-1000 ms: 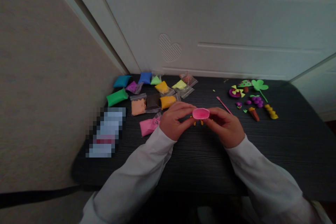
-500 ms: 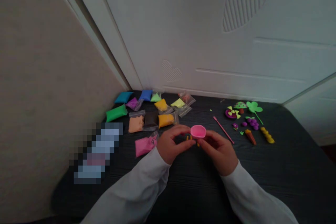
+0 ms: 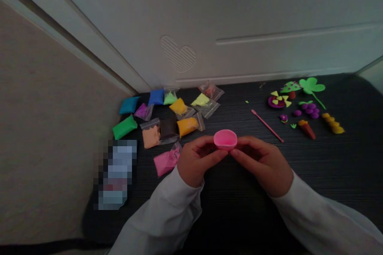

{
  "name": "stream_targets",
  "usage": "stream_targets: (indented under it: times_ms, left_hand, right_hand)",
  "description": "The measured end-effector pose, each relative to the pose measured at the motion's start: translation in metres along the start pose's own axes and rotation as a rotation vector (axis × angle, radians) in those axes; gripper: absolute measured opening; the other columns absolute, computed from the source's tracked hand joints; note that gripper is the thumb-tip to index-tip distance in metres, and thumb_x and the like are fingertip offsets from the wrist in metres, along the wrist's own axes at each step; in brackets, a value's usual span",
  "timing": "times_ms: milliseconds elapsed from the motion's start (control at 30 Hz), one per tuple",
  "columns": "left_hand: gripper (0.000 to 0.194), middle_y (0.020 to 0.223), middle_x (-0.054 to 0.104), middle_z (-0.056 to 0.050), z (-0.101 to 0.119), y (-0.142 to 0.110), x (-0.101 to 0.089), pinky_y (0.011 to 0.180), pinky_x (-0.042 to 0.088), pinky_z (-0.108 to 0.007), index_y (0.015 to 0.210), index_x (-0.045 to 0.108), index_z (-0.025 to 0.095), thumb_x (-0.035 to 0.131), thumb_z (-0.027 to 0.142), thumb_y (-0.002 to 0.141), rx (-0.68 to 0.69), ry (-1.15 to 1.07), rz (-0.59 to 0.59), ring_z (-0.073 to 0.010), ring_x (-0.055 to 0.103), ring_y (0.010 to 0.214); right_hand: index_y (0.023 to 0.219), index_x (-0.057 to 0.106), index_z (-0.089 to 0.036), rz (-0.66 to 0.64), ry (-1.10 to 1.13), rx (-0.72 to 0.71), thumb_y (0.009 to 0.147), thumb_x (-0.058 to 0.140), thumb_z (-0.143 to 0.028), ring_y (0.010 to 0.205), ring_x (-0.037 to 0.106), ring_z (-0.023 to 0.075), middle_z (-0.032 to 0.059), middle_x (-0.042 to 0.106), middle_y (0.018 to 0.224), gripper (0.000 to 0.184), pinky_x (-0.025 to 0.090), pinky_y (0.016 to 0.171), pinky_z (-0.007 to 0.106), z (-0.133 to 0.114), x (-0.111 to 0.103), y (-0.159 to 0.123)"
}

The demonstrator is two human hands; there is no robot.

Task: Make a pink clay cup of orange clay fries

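Left hand (image 3: 194, 163) and right hand (image 3: 266, 167) each pinch the pink cup (image 3: 225, 139) between thumb and fingers, one per side, opening tipped toward the camera, over the middle of the black table (image 3: 344, 167). Pink bag (image 3: 164, 162) lies just beside the left hand, with peach bag (image 3: 151, 136), black bag (image 3: 168, 128) and orange bag (image 3: 187, 126) behind it. Pink stick (image 3: 267, 125) is near the right hand, purple balls (image 3: 311, 110), yellow twist (image 3: 333, 123) and green clover (image 3: 311, 86) farther right.

No txt, nos. or logos legible; pale bluish rectangular device screen (image 3: 121, 171) at table's L side pixelated, content unreadable
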State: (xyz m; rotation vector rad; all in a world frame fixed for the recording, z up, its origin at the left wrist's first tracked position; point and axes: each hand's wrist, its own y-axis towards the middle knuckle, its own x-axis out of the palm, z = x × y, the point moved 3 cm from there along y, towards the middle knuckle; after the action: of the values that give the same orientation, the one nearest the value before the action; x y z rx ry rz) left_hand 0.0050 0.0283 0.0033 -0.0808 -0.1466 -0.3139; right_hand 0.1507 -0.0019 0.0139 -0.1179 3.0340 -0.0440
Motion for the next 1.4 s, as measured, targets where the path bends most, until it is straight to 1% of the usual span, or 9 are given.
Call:
stream_targets:
  times_ms: [133,267,400,567,767,867,1000,1200,1400]
  left_hand:
    - [0.023,0.084,0.070,-0.003,-0.002,-0.001,-0.001,0.075,0.054,-0.032,0.085,0.064,0.017,0.069,0.020,0.063,0.001,0.023,-0.002,-0.0168,0.065,0.079]
    - [0.021,0.087,0.069,-0.002,0.001,-0.002,0.001,0.078,0.053,-0.029,0.087,0.064,0.019,0.067,0.018,0.066,0.055,0.105,-0.038,-0.0147,0.064,0.081]
    - [0.021,0.088,0.068,-0.001,0.004,-0.004,0.001,0.079,0.051,-0.028,0.088,0.064,0.018,0.065,0.016,0.067,0.064,0.178,0.000,-0.0142,0.063,0.082]
    - [0.028,0.088,0.068,0.003,0.007,-0.006,0.001,0.081,0.048,-0.024,0.090,0.065,0.024,0.066,0.009,0.065,0.095,0.017,-0.052,-0.0118,0.062,0.085]
    - [0.026,0.091,0.068,-0.001,0.001,-0.006,0.000,0.081,0.048,-0.030,0.092,0.066,0.024,0.066,0.018,0.067,0.024,-0.181,-0.098,-0.0158,0.061,0.087]
    - [0.023,0.086,0.068,-0.001,-0.003,-0.004,0.002,0.079,0.048,-0.030,0.088,0.067,0.023,0.067,0.023,0.065,-0.034,-0.284,-0.094,-0.0144,0.061,0.081]
    - [0.021,0.075,0.067,0.000,-0.005,-0.003,0.005,0.068,0.048,-0.025,0.082,0.068,0.020,0.070,0.026,0.062,-0.145,-0.393,-0.088,-0.0107,0.059,0.067]
    - [0.018,0.067,0.063,0.000,-0.005,-0.002,0.005,0.061,0.045,-0.024,0.078,0.067,0.019,0.070,0.023,0.060,-0.219,-0.436,-0.066,-0.0096,0.055,0.061]
    - [0.020,0.068,0.062,0.001,-0.004,-0.003,0.006,0.064,0.044,-0.024,0.075,0.066,0.018,0.073,0.024,0.057,-0.261,-0.466,-0.071,-0.0094,0.055,0.063]
  right_hand:
    - [0.088,0.063,-0.022,0.007,0.044,0.019,0.073,0.061,-0.027,0.076,0.062,0.0139,0.0004,0.066,0.083,0.015,0.050,0.069,0.026,-0.001,0.001,0.000]
    - [0.089,0.061,-0.022,0.016,0.113,0.032,0.072,0.063,-0.026,0.074,0.062,0.0132,0.0006,0.066,0.082,0.018,0.051,0.069,0.026,-0.003,0.002,-0.001]
    - [0.088,0.061,-0.020,0.005,0.119,0.058,0.072,0.063,-0.027,0.077,0.062,0.0139,0.0013,0.065,0.082,0.018,0.051,0.068,0.026,-0.004,0.002,-0.001]
    - [0.088,0.061,-0.019,-0.017,0.160,0.051,0.072,0.063,-0.025,0.079,0.062,0.0124,0.0006,0.066,0.084,0.017,0.051,0.073,0.024,-0.008,0.001,-0.001]
    - [0.090,0.062,-0.022,-0.036,0.246,0.059,0.072,0.063,-0.023,0.081,0.063,0.0116,-0.0006,0.068,0.087,0.017,0.050,0.076,0.024,-0.009,0.001,-0.002]
    - [0.087,0.063,-0.022,-0.028,0.284,0.065,0.072,0.063,-0.022,0.077,0.063,0.0102,-0.0019,0.068,0.084,0.016,0.050,0.074,0.023,-0.009,0.002,-0.002]
    - [0.084,0.063,-0.021,-0.023,0.331,0.081,0.072,0.063,-0.022,0.072,0.062,0.0094,-0.0023,0.067,0.077,0.013,0.050,0.069,0.022,-0.009,0.004,-0.002]
    - [0.083,0.061,-0.019,-0.041,0.348,0.064,0.072,0.062,-0.026,0.072,0.062,0.0110,-0.0010,0.066,0.077,0.013,0.050,0.069,0.026,-0.008,0.007,-0.002]
    - [0.086,0.061,-0.020,-0.042,0.273,0.024,0.074,0.061,-0.027,0.072,0.061,0.0114,-0.0007,0.065,0.076,0.014,0.049,0.070,0.026,-0.007,0.007,-0.004]
